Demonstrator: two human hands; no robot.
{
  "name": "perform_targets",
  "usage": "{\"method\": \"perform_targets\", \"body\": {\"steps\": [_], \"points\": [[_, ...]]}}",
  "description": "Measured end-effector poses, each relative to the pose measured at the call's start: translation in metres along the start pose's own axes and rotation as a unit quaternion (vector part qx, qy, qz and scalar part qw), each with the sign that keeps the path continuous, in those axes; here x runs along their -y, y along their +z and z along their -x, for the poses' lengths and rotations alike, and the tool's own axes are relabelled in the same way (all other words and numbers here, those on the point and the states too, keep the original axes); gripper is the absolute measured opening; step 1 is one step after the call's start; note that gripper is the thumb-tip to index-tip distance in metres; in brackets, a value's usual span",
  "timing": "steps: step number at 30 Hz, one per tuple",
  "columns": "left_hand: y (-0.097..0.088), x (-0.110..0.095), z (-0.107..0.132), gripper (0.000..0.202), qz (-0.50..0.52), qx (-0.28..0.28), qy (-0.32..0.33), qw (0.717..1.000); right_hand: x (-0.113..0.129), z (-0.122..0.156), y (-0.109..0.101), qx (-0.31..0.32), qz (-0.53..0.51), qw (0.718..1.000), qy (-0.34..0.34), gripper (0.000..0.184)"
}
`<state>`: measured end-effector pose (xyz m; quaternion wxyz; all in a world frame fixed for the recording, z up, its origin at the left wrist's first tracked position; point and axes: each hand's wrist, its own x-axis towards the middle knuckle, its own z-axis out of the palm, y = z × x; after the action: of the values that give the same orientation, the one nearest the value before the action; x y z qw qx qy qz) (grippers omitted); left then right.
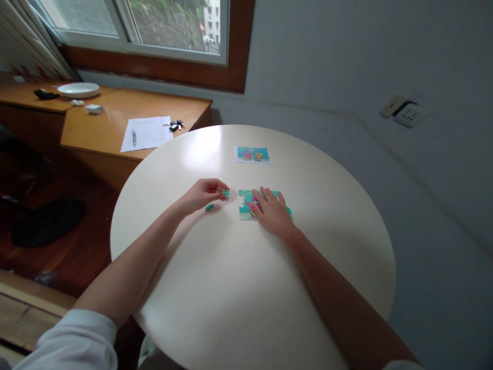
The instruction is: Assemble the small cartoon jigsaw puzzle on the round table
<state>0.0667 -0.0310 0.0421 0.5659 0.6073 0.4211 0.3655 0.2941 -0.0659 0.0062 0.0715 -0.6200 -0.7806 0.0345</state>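
A small teal jigsaw puzzle piece (226,195) is pinched between the fingertips of my left hand (206,192), just left of the puzzle. On the table below that hand lies one loose puzzle piece (209,207). The partly joined jigsaw puzzle (246,211), teal with a pink cartoon figure, shows a gap along its left edge. My right hand (271,210) rests flat on it with fingers spread, hiding much of its middle and right side. Beyond it lies a reference picture (252,154) with a pink and a yellow figure.
The round white table (215,288) stands against a grey wall with a socket (411,114). At the back left, a wooden desk (111,105) carries a paper sheet (148,132), a pen, keys (176,125) and a white plate (79,90). A black round base (50,221) stands on the floor.
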Motion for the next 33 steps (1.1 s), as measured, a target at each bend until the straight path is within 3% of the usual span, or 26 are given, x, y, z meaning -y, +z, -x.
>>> {"method": "perform_targets", "body": {"steps": [5, 9, 16, 23, 33], "points": [[0.001, 0.001, 0.000, 0.020, -0.010, -0.008, 0.004, 1.000, 0.008, 0.002, -0.007, -0.041, -0.019, 0.999, -0.008, 0.046], [0.003, 0.001, 0.001, 0.022, -0.018, 0.000, 0.012, 1.000, 0.017, 0.005, -0.014, -0.094, -0.078, 0.990, -0.075, 0.038], [0.014, -0.002, 0.004, 0.025, -0.009, 0.053, -0.003, 0.999, 0.027, 0.009, -0.014, -0.096, -0.151, 0.972, -0.156, 0.028], [0.029, 0.005, 0.004, 0.034, 0.051, 0.058, -0.004, 0.997, 0.026, 0.005, -0.012, -0.096, -0.191, 0.965, -0.156, 0.021], [0.033, 0.006, 0.002, 0.025, 0.045, 0.072, -0.023, 0.996, 0.025, 0.005, -0.013, -0.099, -0.252, 0.956, -0.110, 0.016]]}}
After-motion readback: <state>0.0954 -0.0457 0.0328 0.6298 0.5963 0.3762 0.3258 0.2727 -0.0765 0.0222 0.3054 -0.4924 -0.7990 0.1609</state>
